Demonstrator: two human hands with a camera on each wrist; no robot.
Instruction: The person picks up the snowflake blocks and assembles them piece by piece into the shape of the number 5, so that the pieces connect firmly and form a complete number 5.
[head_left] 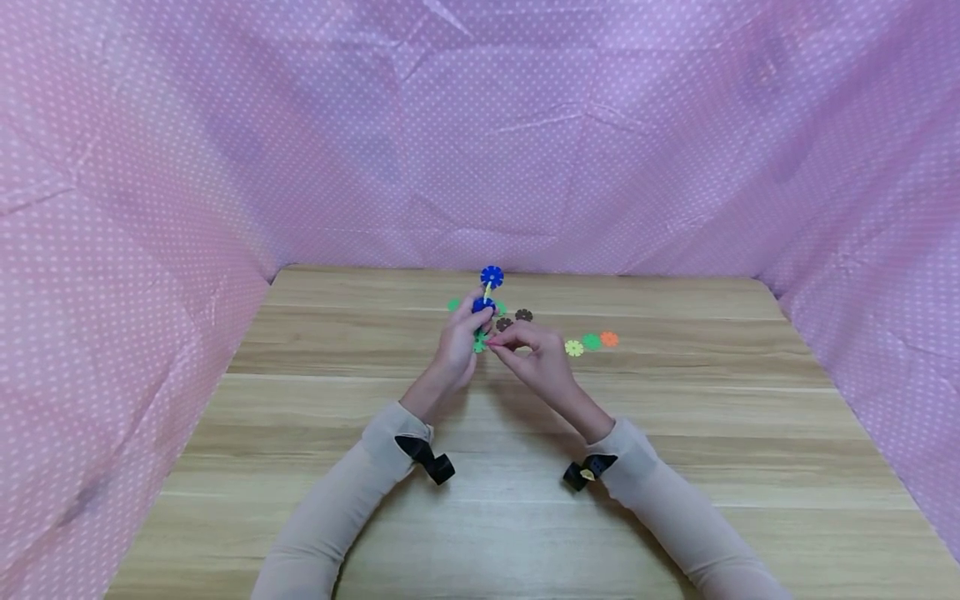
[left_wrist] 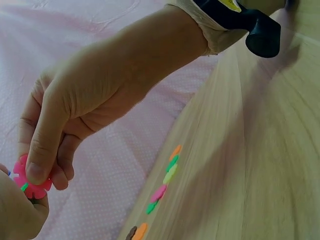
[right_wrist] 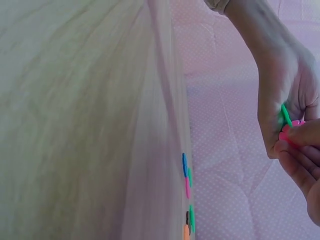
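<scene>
My left hand holds a chain of notched plastic snowflake discs, gripped between thumb and fingers. At its top stands a blue disc, with a yellow disc seen edge-on below it. Another blue disc sits by the thumb, and a green disc shows at the lower end. Thumb and forefinger of my right hand pinch a pink disc. In the right wrist view the pink disc meets the edge of the green disc, close to the left palm.
Right of the hands, a yellow disc, a green disc and an orange disc lie in a row on the wooden table. Behind the hands lie a brown disc and several others. Pink dotted cloth hangs around the table.
</scene>
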